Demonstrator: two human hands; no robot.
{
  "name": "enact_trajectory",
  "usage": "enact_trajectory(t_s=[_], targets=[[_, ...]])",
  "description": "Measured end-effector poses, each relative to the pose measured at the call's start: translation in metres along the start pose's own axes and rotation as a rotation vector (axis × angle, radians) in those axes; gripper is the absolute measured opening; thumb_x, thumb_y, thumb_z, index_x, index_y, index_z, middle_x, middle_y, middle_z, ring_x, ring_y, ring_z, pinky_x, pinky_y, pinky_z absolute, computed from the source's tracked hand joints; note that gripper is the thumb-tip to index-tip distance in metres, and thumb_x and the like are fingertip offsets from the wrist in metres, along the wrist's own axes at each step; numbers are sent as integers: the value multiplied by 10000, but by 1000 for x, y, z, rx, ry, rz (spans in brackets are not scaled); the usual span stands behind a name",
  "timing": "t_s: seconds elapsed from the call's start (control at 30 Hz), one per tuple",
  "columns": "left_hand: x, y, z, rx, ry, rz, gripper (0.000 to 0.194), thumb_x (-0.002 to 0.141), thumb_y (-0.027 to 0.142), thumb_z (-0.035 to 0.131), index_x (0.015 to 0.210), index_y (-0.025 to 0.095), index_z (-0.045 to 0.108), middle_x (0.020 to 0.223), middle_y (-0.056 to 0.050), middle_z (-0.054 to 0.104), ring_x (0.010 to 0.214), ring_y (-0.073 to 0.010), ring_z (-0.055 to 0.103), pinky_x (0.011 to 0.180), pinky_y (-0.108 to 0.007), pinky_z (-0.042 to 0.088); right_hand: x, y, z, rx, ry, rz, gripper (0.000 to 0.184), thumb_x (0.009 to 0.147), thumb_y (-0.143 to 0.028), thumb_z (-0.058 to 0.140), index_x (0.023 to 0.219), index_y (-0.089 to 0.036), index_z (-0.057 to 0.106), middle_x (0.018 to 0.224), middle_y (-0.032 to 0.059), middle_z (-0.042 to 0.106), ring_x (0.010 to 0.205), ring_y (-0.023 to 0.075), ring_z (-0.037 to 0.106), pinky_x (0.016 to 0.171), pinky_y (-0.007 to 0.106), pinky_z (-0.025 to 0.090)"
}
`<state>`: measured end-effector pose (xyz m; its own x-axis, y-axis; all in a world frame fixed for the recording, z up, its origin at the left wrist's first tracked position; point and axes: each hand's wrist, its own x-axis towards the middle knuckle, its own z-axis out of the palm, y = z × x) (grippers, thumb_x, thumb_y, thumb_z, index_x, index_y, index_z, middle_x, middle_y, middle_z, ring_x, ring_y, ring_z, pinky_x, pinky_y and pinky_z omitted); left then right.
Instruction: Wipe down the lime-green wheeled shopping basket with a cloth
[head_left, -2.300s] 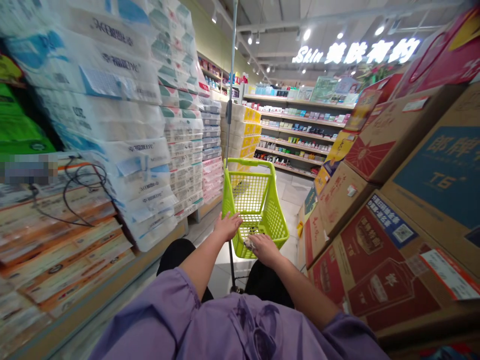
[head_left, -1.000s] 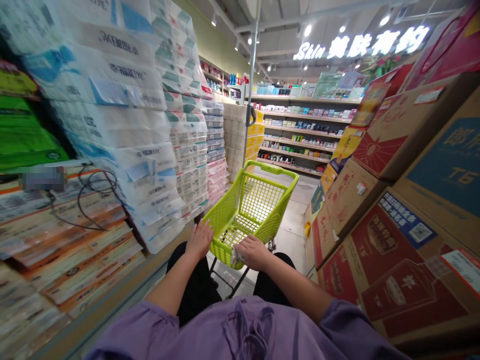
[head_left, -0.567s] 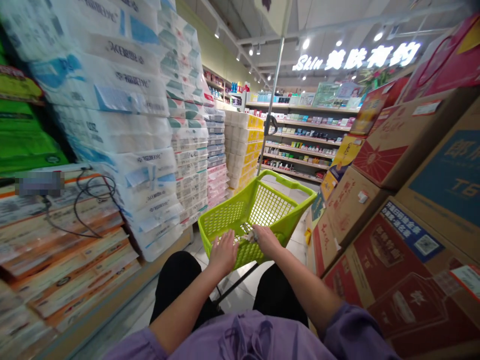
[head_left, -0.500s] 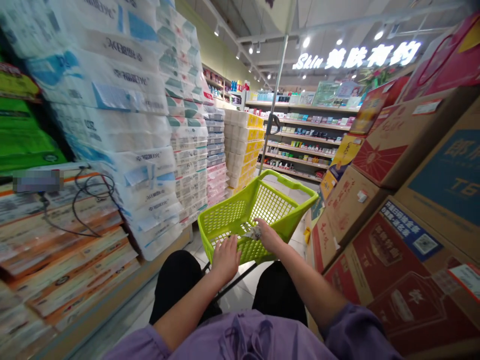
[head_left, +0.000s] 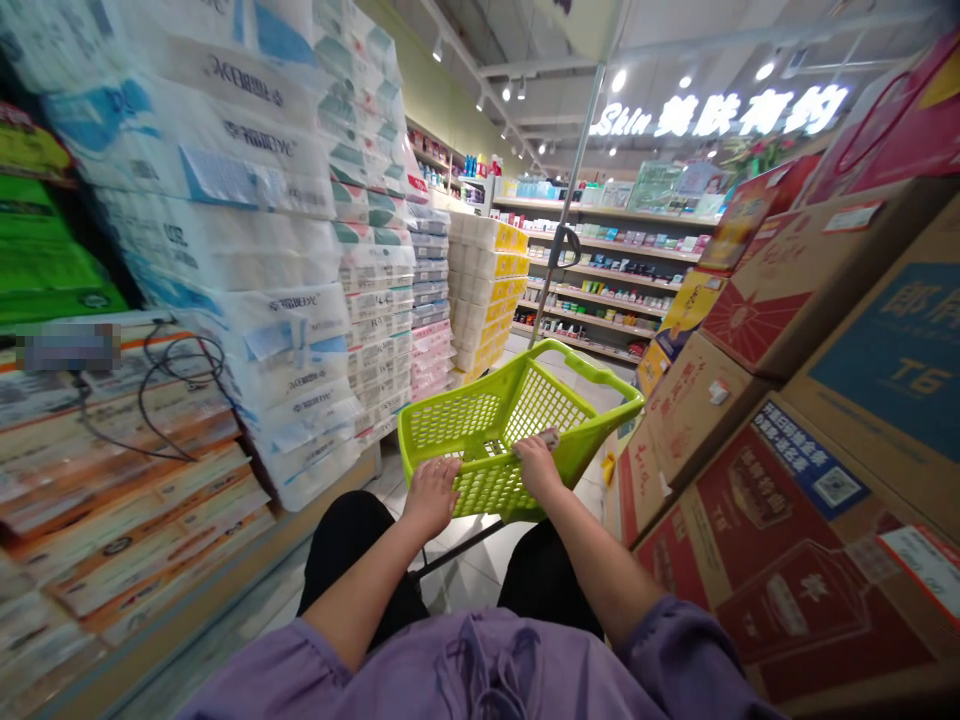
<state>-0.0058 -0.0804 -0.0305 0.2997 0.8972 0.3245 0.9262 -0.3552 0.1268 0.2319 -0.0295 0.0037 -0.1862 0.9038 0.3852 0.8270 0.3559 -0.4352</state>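
A lime-green plastic shopping basket cart (head_left: 480, 410) stands tilted in a store aisle just ahead of me, with a thin metal pole (head_left: 574, 185) rising from it. My left hand (head_left: 430, 494) rests with its fingers bent over the basket's near rim. My right hand (head_left: 537, 462) lies on the same rim further right, closed on a small crumpled white paper (head_left: 548, 436). The basket's inside looks bare apart from the hands. My purple sleeves and dark trousers fill the bottom of the view.
Tall stacks of packed tissue rolls (head_left: 255, 230) line the left side on a low platform. Red and brown cardboard boxes (head_left: 787, 380) are piled at the right, close to the cart. Shelves of small goods (head_left: 600, 280) cross the far end. Grey floor tiles (head_left: 457, 575) run between.
The cart has swung from pointing straight ahead to angling right, and its pole now leans right. Both hands stayed on the near rim; my right hand slid further right along it.
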Motion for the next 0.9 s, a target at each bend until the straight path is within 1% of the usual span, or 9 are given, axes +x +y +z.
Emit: enact_trajectory(t_s=[0.07, 0.17, 0.23, 0.3, 0.43, 0.57, 0.67, 0.77, 0.9], targets=[[0, -3, 1, -8, 5, 9, 496, 854, 251, 527, 1342, 201, 453, 1391, -97, 506, 1304, -285, 406, 1122, -465, 266, 11, -12, 6, 30, -12, 10, 488, 668, 4, 424, 1030, -196, 684, 980, 45, 704, 965, 197, 589, 892, 325, 472], [1, -9, 4, -18, 17, 19, 494, 845, 234, 527, 1334, 215, 462, 1381, -94, 515, 1295, -277, 416, 1118, -461, 273, 31, -4, -14, 134, 68, 39, 614, 720, -35, 378, 1282, -219, 543, 1074, 25, 690, 877, 161, 627, 786, 294, 508], [1, -11, 6, -19, 25, 20, 489, 843, 237, 530, 1327, 214, 468, 1373, -97, 520, 1290, -278, 419, 1114, -462, 275, 38, 15, -36, 188, 197, 65, 578, 763, -79, 373, 1306, -210, 520, 1180, 53, 649, 948, 170, 625, 807, 306, 502], [1, -11, 7, -20, 33, 24, 488, 843, 246, 536, 1325, 209, 467, 1368, -101, 521, 1288, -280, 419, 1111, -465, 278, 34, 37, -54, 71, 260, 102, 490, 756, -92, 401, 1191, -180, 611, 1226, 93, 622, 1093, 209, 572, 920, 355, 453], [2, -12, 12, -34, 53, 37, 489, 835, 229, 550, 1316, 199, 466, 1341, -99, 538, 1272, -276, 431, 1098, -465, 292, 6, 60, -61, -185, 200, 116, 408, 740, -100, 468, 1078, -215, 667, 1282, 87, 584, 1287, 274, 407, 1071, 481, 280], [4, -13, 14, -49, 60, 39, 490, 824, 230, 579, 1302, 197, 475, 1323, -91, 548, 1258, -271, 443, 1091, -454, 298, -8, 44, -51, -268, 97, 68, 522, 715, -35, 479, 1186, -206, 626, 1320, 107, 538, 1325, 262, 346, 1082, 410, 288], [4, -16, 13, -52, 54, 37, 498, 819, 232, 590, 1303, 218, 473, 1320, -80, 548, 1253, -263, 446, 1088, -448, 299, -1, 18, -46, -148, -49, 73, 500, 684, 5, 492, 1094, -213, 675, 1200, 98, 615, 1193, 241, 483, 994, 324, 384], [5, -17, 12, -46, 47, 37, 494, 823, 231, 588, 1303, 223, 472, 1314, -76, 552, 1250, -257, 448, 1089, -443, 297, 14, -3, -48, -58, -200, 92, 435, 669, -23, 558, 1029, -229, 690, 910, 24, 700, 852, 176, 619, 753, 243, 468], [5, -17, 11, -40, 35, 35, 486, 830, 238, 586, 1302, 212, 473, 1314, -79, 554, 1252, -254, 449, 1092, -439, 296, 35, 3, -75, -153, -227, 193, 427, 624, -32, 612, 1018, -184, 676, 666, -18, 648, 589, 122, 562, 574, 209, 400]])
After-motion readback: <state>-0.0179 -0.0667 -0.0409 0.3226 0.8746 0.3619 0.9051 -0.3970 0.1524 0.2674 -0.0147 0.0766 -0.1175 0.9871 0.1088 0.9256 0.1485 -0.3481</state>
